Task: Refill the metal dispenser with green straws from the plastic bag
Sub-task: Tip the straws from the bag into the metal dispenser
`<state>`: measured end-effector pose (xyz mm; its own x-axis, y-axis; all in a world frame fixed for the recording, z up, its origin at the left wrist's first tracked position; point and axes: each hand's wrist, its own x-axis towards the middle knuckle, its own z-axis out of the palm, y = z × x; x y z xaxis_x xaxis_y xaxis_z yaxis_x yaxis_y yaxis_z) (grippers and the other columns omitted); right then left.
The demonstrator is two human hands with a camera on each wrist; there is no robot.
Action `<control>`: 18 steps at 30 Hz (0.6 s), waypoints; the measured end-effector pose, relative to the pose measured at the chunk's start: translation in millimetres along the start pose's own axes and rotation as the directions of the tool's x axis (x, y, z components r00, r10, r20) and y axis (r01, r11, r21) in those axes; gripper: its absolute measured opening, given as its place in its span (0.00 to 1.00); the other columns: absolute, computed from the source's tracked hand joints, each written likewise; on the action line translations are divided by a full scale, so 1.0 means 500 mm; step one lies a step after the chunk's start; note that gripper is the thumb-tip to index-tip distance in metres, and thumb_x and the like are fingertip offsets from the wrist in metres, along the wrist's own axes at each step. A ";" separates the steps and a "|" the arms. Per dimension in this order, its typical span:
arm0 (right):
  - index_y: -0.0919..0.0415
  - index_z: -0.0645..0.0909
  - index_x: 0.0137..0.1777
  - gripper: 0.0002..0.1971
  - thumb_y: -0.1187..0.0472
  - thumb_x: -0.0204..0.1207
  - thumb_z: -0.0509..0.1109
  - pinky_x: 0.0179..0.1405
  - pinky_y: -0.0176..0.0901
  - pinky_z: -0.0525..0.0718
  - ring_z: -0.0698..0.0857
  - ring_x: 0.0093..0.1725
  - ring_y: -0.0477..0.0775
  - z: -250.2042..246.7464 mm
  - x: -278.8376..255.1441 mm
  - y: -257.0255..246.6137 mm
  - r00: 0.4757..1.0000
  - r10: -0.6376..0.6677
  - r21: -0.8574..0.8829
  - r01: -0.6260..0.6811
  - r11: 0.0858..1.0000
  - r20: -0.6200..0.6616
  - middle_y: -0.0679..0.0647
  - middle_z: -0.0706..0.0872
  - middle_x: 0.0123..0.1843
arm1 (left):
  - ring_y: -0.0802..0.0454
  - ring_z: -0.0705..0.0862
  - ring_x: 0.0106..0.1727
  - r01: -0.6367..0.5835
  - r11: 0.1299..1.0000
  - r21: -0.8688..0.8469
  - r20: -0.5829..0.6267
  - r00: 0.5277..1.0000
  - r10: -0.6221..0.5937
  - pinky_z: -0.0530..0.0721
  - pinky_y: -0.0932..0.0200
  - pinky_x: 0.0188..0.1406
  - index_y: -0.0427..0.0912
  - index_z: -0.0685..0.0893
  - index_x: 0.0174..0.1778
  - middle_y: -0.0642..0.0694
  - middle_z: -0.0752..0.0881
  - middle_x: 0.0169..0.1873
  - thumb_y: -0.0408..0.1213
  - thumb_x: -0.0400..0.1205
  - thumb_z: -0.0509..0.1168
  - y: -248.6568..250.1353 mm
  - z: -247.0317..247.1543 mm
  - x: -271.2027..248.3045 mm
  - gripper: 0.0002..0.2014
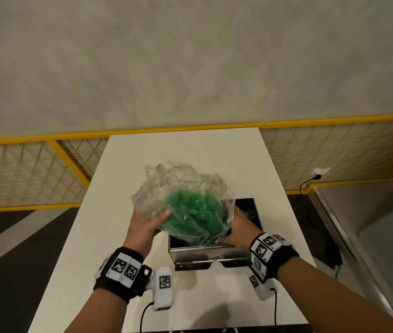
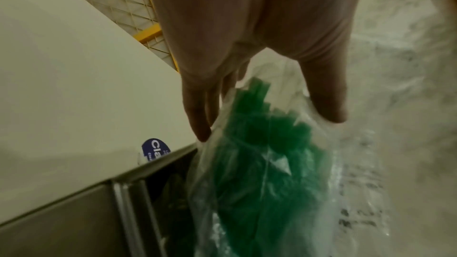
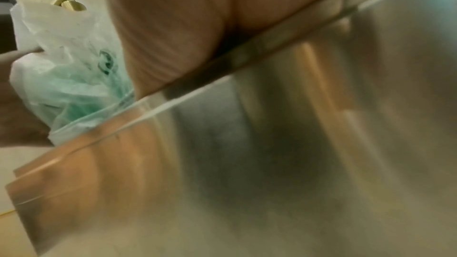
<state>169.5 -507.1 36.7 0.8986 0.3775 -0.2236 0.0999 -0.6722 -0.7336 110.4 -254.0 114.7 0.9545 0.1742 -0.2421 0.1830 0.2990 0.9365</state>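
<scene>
Head view: left hand (image 1: 145, 223) and right hand (image 1: 238, 227) fingers clasp plastic bag (image 1: 178, 188) over metal dispenser (image 1: 205, 254); advise tilting green straws (image 1: 190, 212) gradually.

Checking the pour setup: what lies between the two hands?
In the head view, the plastic bag of green straws, held over the metal dispenser, lies between left hand and right hand.

White table (image 1: 128, 193) — yellow mesh fence (image 1: 34, 169) behind, wall socket (image 1: 320, 171) right.

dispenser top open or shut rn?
Open. The metal dispenser shows a dark open cavity from above, and the plastic bag of green straws is tipped into it, held by the left hand and right hand.
</scene>
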 end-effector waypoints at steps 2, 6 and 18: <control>0.47 0.56 0.81 0.55 0.49 0.56 0.84 0.73 0.45 0.76 0.73 0.74 0.45 0.002 0.000 0.000 1.000 0.010 0.049 -0.010 0.999 0.001 0.46 0.70 0.76 | 0.33 0.87 0.54 -0.013 1.000 0.007 -0.076 0.997 0.013 0.88 0.50 0.38 0.40 0.83 0.57 0.35 0.89 0.50 0.36 0.64 0.80 0.003 0.013 0.007 0.25; 0.53 0.71 0.73 0.37 0.57 0.63 0.82 0.66 0.35 0.80 0.79 0.65 0.33 -0.004 0.001 -0.025 0.995 -0.046 0.105 0.036 0.994 0.093 0.40 0.81 0.65 | 0.27 0.85 0.54 -0.016 0.998 0.063 -0.103 0.994 0.022 0.85 0.44 0.45 0.41 0.85 0.49 0.35 0.89 0.45 0.24 0.74 0.70 0.012 0.008 0.025 0.11; 0.50 0.54 0.82 0.59 0.51 0.54 0.86 0.74 0.50 0.73 0.71 0.75 0.56 -0.009 0.006 -0.016 0.985 0.159 -0.010 -0.159 0.987 0.069 0.54 0.67 0.79 | 0.35 0.83 0.63 -0.291 0.946 -0.140 -0.158 0.950 0.269 0.89 0.40 0.48 0.39 0.72 0.69 0.35 0.82 0.64 0.26 0.69 0.75 0.151 -0.051 0.062 0.32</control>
<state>173.3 -503.4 45.0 0.8712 0.3093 -0.3813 -0.0396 -0.7298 -0.6825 147.7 -202.3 171.5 0.9190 0.3939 -0.0185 -0.1375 0.3640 0.9212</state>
